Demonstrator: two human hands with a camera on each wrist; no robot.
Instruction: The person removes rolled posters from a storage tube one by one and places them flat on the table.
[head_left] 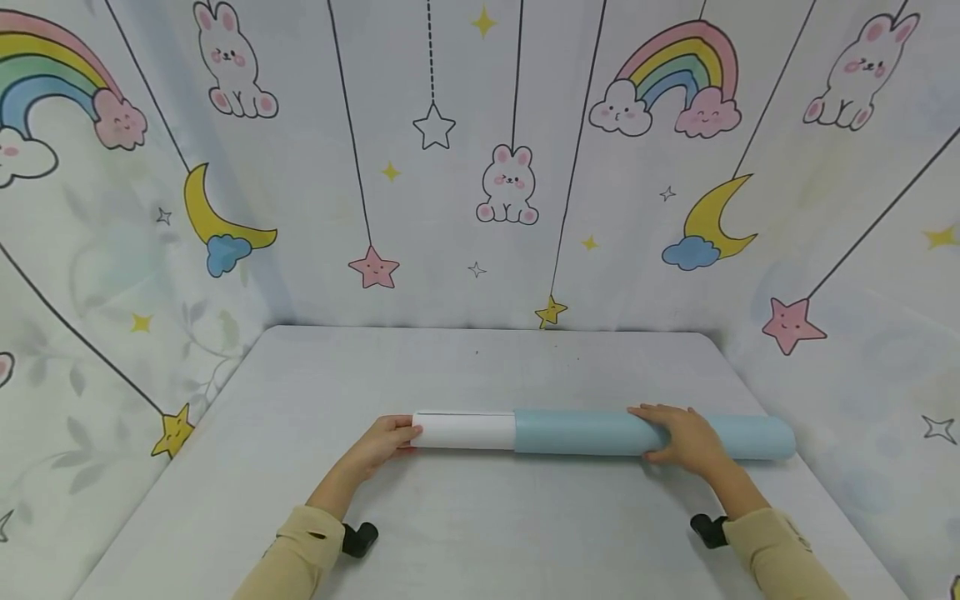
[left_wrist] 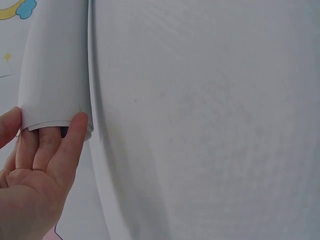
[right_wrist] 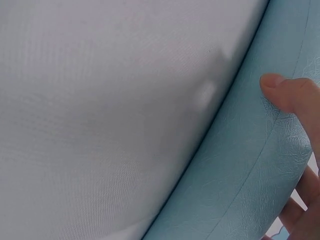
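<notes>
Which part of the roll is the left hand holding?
The white part, visibly the shorter one; the right hand grips the longer blue part.

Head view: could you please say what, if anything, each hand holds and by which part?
Left hand: white tube, by its open end. Right hand: textured pale blue roll, near its middle.

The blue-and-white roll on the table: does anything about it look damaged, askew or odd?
Nothing looks plainly damaged. The wrist views show two things: fine wrinkles on the blue part, near the right hand, possibly just its texture, and layered edges that don't sit flush at the end of the white part, by the left hand.
</notes>
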